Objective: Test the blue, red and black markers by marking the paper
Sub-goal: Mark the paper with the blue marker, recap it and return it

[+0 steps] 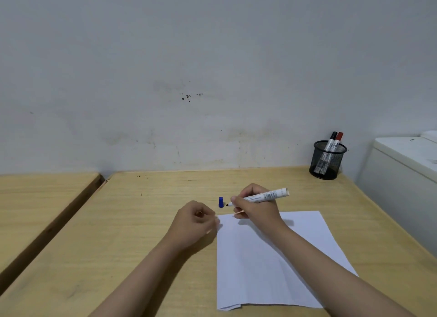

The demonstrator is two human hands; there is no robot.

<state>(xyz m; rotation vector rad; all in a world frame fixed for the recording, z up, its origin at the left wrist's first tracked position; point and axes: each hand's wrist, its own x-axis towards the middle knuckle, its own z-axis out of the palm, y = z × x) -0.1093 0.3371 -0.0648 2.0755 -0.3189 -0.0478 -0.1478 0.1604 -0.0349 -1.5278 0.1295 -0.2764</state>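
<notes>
A white sheet of paper (267, 260) lies flat on the near right part of the pale wooden bench (132, 222), and a second wooden surface (40, 198) sits to the left across a narrow gap. At the paper's far edge the left hand (194, 224) rests loosely curled and holding nothing beside the sheet's corner, while the right hand (256, 209) is clamped around the uncapped blue marker (264, 196), its tip pointing left just short of the blue cap (220, 202) standing upright on the bench. Farther back, a black mesh pen holder (327, 160) in the far right corner holds the black marker (331, 141) and red marker (337, 140), beside a white cabinet (402, 172) and below a scuffed grey-white wall (189, 68).
</notes>
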